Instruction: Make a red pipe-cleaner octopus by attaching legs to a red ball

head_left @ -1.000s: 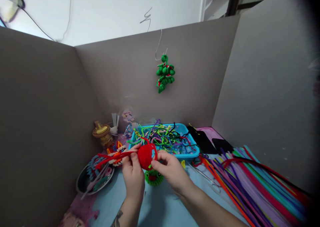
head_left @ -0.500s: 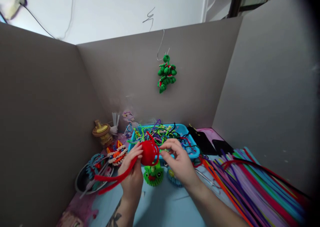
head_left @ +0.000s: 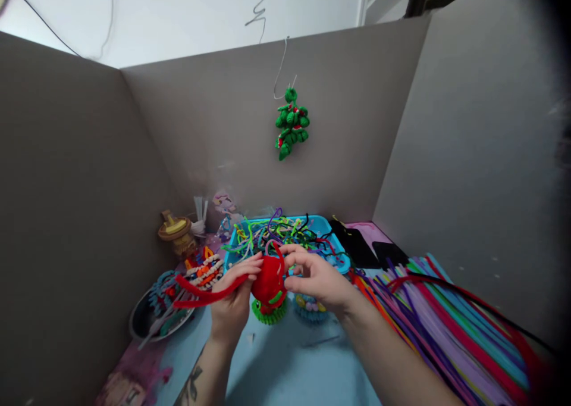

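Note:
A red ball wound from pipe cleaner (head_left: 269,278) sits between both my hands above the blue table. My left hand (head_left: 232,302) is closed on its left side, and two loose red pipe-cleaner tails (head_left: 200,293) trail out to the left from under the fingers. My right hand (head_left: 314,278) pinches the red strand at the ball's upper right. Just below the ball stands a small green pipe-cleaner figure (head_left: 269,312), and a blue one (head_left: 309,308) lies under my right hand.
A blue tray (head_left: 339,262) of tangled pipe cleaners stands behind the hands. Long straight pipe cleaners (head_left: 446,328) cover the table's right side. A metal bowl (head_left: 147,319), a striped craft piece (head_left: 203,272) and a spool (head_left: 172,230) are at left. Grey cardboard walls enclose three sides; a green ornament (head_left: 291,125) hangs on the back wall.
The red tails swung down and then back out to the left. My right hand moved from below the ball to its upper right, winding the strand.

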Demonstrator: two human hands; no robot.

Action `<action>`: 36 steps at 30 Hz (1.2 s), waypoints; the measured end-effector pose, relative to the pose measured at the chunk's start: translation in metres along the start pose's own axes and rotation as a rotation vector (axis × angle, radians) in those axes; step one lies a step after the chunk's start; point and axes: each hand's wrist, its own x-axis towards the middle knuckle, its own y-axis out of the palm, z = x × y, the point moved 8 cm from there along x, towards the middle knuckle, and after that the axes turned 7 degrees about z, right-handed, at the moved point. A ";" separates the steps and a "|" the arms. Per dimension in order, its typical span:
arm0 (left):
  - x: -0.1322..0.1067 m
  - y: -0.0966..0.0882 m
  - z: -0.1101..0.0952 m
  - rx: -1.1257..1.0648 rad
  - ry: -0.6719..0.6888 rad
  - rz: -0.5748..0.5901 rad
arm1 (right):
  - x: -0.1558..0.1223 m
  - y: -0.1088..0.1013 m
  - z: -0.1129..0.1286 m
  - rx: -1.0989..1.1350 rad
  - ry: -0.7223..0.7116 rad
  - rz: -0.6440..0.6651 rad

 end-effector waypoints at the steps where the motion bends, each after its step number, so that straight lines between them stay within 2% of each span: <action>1: 0.001 0.001 0.002 -0.027 -0.032 0.005 | 0.000 0.001 0.001 -0.026 -0.013 0.019; 5: 0.003 0.005 0.014 -0.124 -0.202 0.039 | 0.000 0.011 0.005 0.051 -0.059 0.132; 7: 0.002 0.007 0.021 -0.160 -0.293 0.072 | 0.000 0.011 0.006 0.069 -0.094 0.126; 9: 0.001 0.007 0.027 -0.178 -0.389 0.109 | -0.002 -0.003 0.011 -0.001 -0.163 -0.032; 11: 0.000 0.006 0.032 -0.164 -0.469 0.136 | -0.010 -0.019 0.023 -0.193 -0.280 -0.259; 12: 0.000 0.005 0.032 -0.149 -0.495 0.143 | -0.016 -0.021 0.033 -0.330 -0.353 -0.326; 13: 0.001 0.004 0.032 -0.131 -0.509 0.149 | -0.018 -0.015 0.041 -0.472 -0.414 -0.303; 15: 0.002 0.004 0.029 -0.101 -0.514 0.166 | -0.018 0.007 0.047 -0.674 -0.476 -0.093; 17: 0.002 0.004 0.027 -0.097 -0.514 0.192 | -0.017 0.023 0.044 -0.761 -0.459 0.077; 18: 0.002 0.005 0.026 -0.100 -0.516 0.203 | -0.016 0.028 0.041 -0.788 -0.437 0.120; 22: 0.000 0.002 0.030 -0.090 -0.561 0.198 | -0.012 0.037 0.031 -0.892 -0.376 0.163; 28: -0.004 -0.002 0.035 -0.070 -0.600 0.098 | -0.014 0.058 0.029 -1.066 -0.483 0.186; 31: -0.005 -0.006 0.039 -0.095 -0.591 0.016 | -0.014 0.059 0.029 -1.008 -0.518 0.109; 34: -0.003 -0.023 0.039 -0.016 -0.503 -0.186 | -0.007 0.039 0.021 -0.840 -0.416 -0.116; 35: -0.004 -0.025 0.039 0.027 -0.497 -0.214 | -0.005 0.030 0.015 -0.790 -0.361 -0.202; 36: -0.004 -0.023 0.040 0.057 -0.510 -0.193 | -0.004 0.023 0.010 -0.755 -0.321 -0.274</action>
